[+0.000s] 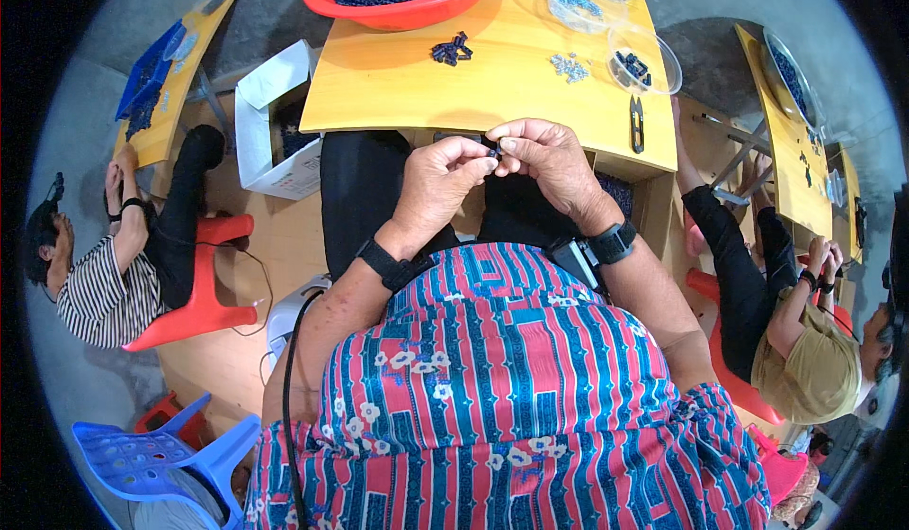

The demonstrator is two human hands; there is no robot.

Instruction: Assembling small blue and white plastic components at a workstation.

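Observation:
In front of my lap, just off the table's near edge, my left hand [437, 187] and my right hand [553, 166] meet at the fingertips. Between them they pinch a small black piece [493, 149], mostly covered by the fingers. On the yellow table [379, 85] beyond lies a little pile of black tube-like pieces [452, 49]. To its right is a scatter of small silvery parts [570, 67]. A clear round tub [670, 75] holding some black pieces sits farther right, with black thread snips [636, 125] below it.
A red basin [407, 15] heaped with dark pieces stands at the back. Another clear tub [559, 9] holds bluish bits. A white carton [275, 175] is on the floor at left. People work at tables on both sides; a blue chair [142, 464] stands lower left.

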